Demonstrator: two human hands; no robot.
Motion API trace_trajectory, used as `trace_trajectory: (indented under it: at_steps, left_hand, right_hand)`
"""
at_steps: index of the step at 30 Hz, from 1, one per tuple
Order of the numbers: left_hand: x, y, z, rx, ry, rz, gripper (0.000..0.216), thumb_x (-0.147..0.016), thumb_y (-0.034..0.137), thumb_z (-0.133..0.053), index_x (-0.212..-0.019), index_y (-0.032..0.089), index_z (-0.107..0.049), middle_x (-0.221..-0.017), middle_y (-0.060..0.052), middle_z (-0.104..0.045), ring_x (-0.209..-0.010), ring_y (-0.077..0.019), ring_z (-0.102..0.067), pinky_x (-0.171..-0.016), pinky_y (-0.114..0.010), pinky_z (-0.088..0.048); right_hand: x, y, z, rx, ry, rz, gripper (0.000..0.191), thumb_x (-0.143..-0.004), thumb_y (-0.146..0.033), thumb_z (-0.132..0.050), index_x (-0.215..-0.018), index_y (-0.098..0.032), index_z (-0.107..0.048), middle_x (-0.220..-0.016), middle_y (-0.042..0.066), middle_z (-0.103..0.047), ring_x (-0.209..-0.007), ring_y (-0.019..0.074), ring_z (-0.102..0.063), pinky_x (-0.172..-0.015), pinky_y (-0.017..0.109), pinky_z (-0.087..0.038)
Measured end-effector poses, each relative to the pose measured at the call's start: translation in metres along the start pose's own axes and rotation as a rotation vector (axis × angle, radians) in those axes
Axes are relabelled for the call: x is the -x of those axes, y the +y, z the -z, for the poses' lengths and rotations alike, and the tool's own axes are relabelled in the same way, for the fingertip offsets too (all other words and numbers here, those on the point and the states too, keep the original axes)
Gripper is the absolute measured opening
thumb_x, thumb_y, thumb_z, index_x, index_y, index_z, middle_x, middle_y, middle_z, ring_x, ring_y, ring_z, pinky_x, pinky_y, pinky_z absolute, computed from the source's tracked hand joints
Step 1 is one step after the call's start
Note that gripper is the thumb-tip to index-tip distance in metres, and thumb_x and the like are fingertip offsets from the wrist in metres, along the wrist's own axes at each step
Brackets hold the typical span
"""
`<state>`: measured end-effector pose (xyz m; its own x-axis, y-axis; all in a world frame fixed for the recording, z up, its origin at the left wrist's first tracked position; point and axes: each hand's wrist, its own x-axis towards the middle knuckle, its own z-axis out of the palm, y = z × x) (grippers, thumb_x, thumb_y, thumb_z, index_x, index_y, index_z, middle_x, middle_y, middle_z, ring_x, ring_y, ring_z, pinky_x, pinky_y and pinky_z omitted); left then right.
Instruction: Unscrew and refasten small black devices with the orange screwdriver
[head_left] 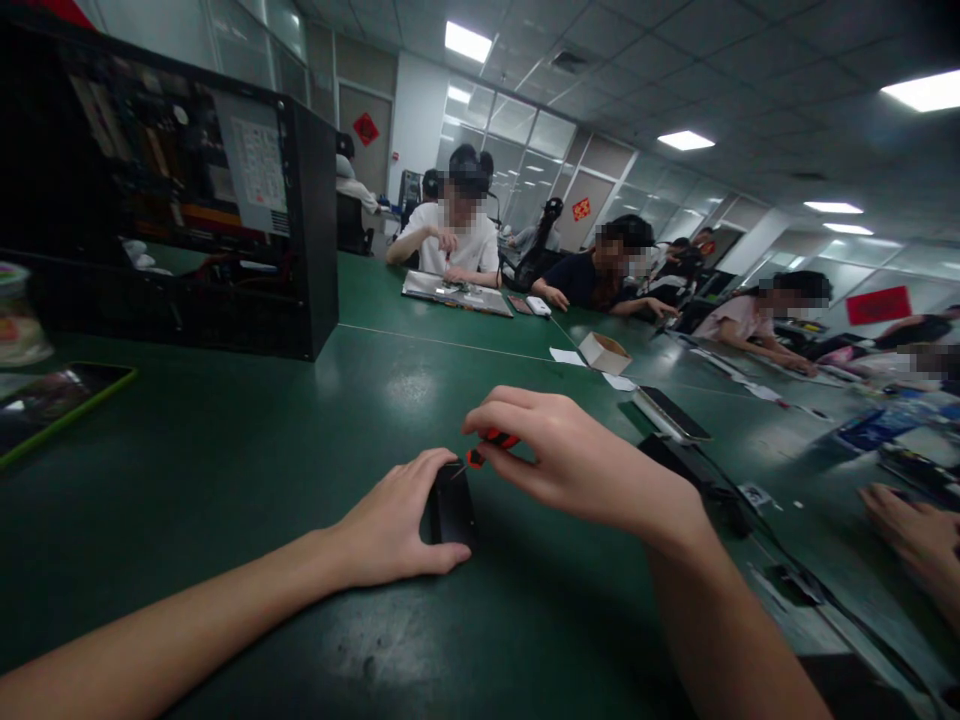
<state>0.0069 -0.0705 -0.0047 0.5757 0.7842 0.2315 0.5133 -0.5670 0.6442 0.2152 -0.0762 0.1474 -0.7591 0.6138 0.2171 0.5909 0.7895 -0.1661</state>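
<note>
Nearest, the left hand (397,525) clamps a small black device (454,512) against the green tabletop (315,420), fingers at its far end and thumb at its near end, the palm covering part of its left side. The right hand (559,450) has thumb and fingers closed on a red-and-black screwdriver (501,437), whose handle is mostly hidden; its thin shaft points down at the device's far end, though whether the tip touches cannot be told. At the right edge, a co-worker's hand (911,535) is cut off, its finger state hard to make out. On the left, a green-edged phone (67,400) and a jar (19,320) run out of view. Beyond them stands an open computer case (319,220), its inside dark, with a white label (259,165) printed too small to read. Farther on, a person in a white shirt (480,240) sits behind a flat panel (457,293); the markings on a red diamond sign (366,129) at the back are illegible
</note>
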Motion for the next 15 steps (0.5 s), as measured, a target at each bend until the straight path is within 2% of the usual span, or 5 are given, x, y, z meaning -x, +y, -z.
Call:
trace_trajectory:
  at_steps: [6,10,15]
  left_hand:
    - [-0.0004,-0.0001,-0.0028,-0.004,0.041,0.026,0.091,-0.069,0.047,-0.082,-0.146,0.022,-0.040,-0.156,-0.016,-0.043,-0.142,-0.0383,-0.042,-0.117,-0.056,-0.037]
    - [-0.0009,0.0024,-0.0018,-0.002,0.040,0.045,0.090,-0.067,0.049,-0.082,-0.144,0.024,-0.042,-0.149,-0.014,-0.051,-0.135,-0.0391,-0.050,-0.112,-0.056,-0.041]
    - [-0.0004,0.0011,-0.0027,-0.017,0.047,0.038,0.092,-0.068,0.050,-0.083,-0.145,0.025,-0.041,-0.150,-0.013,-0.051,-0.132,-0.0390,-0.053,-0.110,-0.055,-0.043]
  right_hand:
    - [-0.0028,0.0041,-0.0014,-0.015,-0.006,0.018,0.015,-0.095,-0.011,-0.055,-0.107,-0.016,-0.064,-0.100,0.007,-0.064,-0.086,0.0169,-0.059,-0.075,0.029,-0.044]
    - [-0.0022,0.0053,-0.0014,-0.018,0.000,0.031,0.017,-0.094,-0.009,-0.056,-0.107,-0.016,-0.063,-0.100,0.007,-0.064,-0.086,0.0167,-0.059,-0.075,0.029,-0.044]
    - [-0.0021,0.0055,-0.0017,-0.032,-0.004,0.031,0.017,-0.095,-0.010,-0.056,-0.108,-0.017,-0.063,-0.100,0.007,-0.065,-0.086,0.0166,-0.060,-0.075,0.028,-0.045]
